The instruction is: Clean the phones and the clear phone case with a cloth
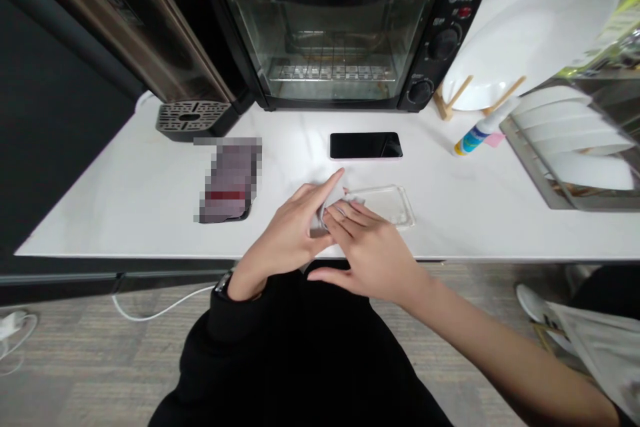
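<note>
Head view, centre of frame: left hand (290,233) and right hand (370,247) meet over a small pale folded cloth (331,203), fingers pinching its soft edge. Just right of the cloth lies a clear rectangular plastic case (390,203), glossy and rounded at the corners. Above centre: a flat black phone (366,145) on the smooth white counter (125,200). Top: a black glass-fronted toaster oven (345,27).
</note>
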Demonstrator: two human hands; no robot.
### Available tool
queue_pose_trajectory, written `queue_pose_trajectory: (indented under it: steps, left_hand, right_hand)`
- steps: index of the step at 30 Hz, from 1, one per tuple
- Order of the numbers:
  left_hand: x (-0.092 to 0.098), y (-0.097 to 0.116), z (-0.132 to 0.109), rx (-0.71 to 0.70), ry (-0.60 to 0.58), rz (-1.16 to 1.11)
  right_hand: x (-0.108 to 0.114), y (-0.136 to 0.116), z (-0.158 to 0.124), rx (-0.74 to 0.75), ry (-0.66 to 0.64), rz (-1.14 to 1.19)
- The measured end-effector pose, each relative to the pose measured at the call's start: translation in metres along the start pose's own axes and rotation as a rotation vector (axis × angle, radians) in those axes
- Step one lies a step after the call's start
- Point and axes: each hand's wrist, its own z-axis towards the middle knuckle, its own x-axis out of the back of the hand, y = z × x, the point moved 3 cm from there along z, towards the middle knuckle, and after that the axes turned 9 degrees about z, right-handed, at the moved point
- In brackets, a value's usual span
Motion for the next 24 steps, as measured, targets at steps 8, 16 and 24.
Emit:
queue_pose_trajectory:
  steps: [8,16,24]
  left_hand:
    - [0.001,0.006,0.000,-0.060,-0.042,0.015]
    - [-0.001,0.006,0.003,-0.050,-0.049,0.019]
    - [0.001,0.002,-0.003,-0.037,-0.028,-0.015]
  right_hand:
    - [0.059,0.035,-0.074,-0.057,-0.046,-0.069]
    - [0.027,0.028,-0.033,-0.068,0.066,-0.063]
    - [0.019,0.005,-0.039,-0.016,-0.014,0.065]
